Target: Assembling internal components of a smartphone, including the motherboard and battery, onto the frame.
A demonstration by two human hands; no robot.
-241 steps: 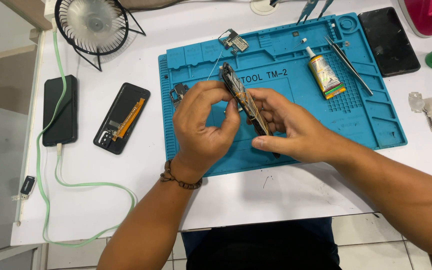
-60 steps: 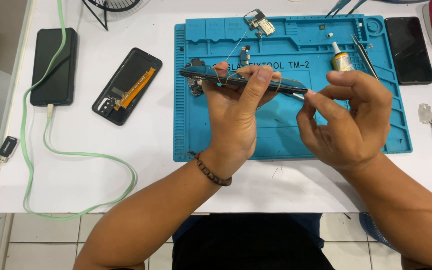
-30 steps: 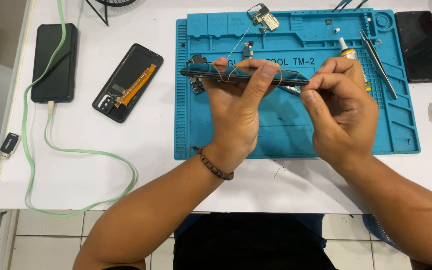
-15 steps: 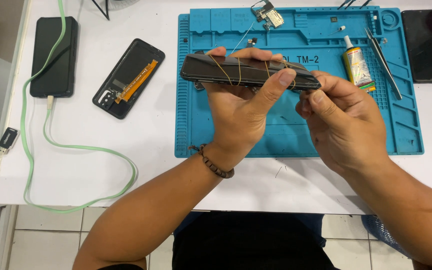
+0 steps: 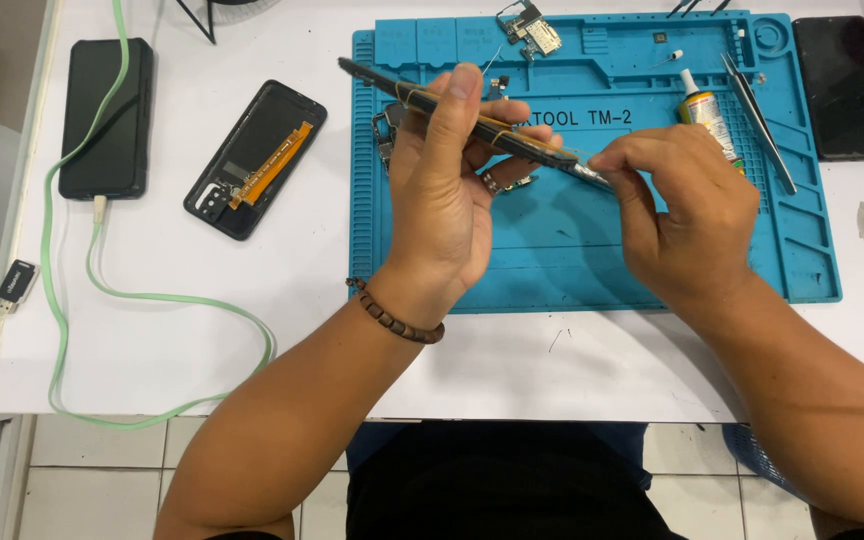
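Both hands (image 5: 552, 190) grip phone (image 5: 472, 120) edge-on between them.

place: we're looking at a phone repair workbench
evidence: blue repair mat (image 5: 572, 250), tweezers (image 5: 758, 120), glue tube (image 5: 704, 112), opened phone (image 5: 256, 158)

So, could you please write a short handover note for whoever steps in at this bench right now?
Left hand: holds the dark phone edge-up above the blue mat, thin bands wrapped around it.
Right hand: fingertips pinch at the phone's right end.
Nearby: glue bottle and tweezers on the mat, circuit board at its top edge; opened phone back left of the mat.
Done: bands are on.
Left: phone not yet set down.
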